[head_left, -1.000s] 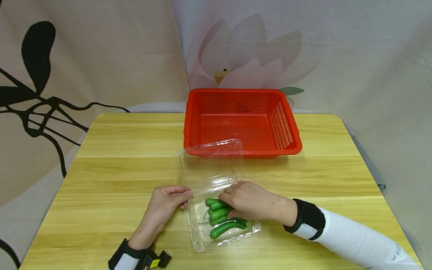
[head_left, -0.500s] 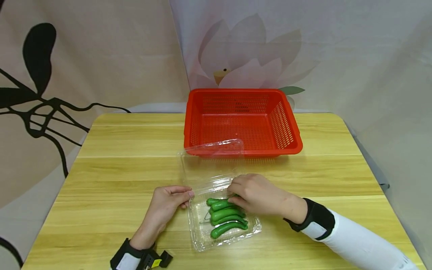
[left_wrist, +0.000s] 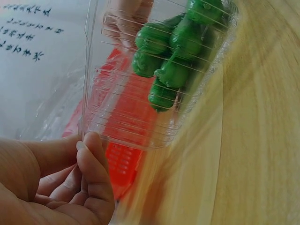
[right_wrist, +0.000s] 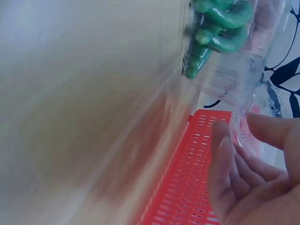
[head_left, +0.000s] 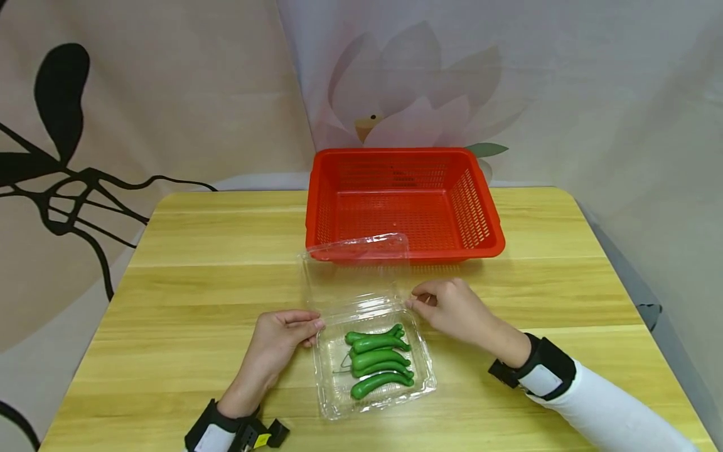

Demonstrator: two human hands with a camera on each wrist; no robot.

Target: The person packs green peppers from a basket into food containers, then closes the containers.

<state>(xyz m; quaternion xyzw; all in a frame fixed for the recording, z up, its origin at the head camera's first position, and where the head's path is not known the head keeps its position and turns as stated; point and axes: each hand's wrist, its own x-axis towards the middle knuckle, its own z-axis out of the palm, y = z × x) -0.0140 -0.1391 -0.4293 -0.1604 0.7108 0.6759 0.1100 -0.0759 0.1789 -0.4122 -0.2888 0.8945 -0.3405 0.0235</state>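
A clear plastic clamshell container (head_left: 337, 397) lies on the table with its lid (head_left: 356, 276) folded back. Several green peppers (head_left: 378, 360) rest side by side in its base. My left hand (head_left: 277, 342) pinches the container's left edge near the hinge between thumb and index finger, which the left wrist view shows close up. At the opposite side, my right hand (head_left: 454, 314) has its fingertips beside the hinge corner. In the right wrist view, a gap separates the thumb (right_wrist: 269, 129) from the index finger, with the clear plastic rim behind them.
A red perforated plastic basket (head_left: 497, 242) stands at the back of the wooden table (head_left: 198, 282), and the container's lid overlaps its front rim in the head view. Printed cloth (head_left: 198, 94) hangs behind and around the table.
My right hand has moved from over the peppers, up and to the right, to the container's hinge corner. The peppers it covered now show fully. The left hand stays on the edge.
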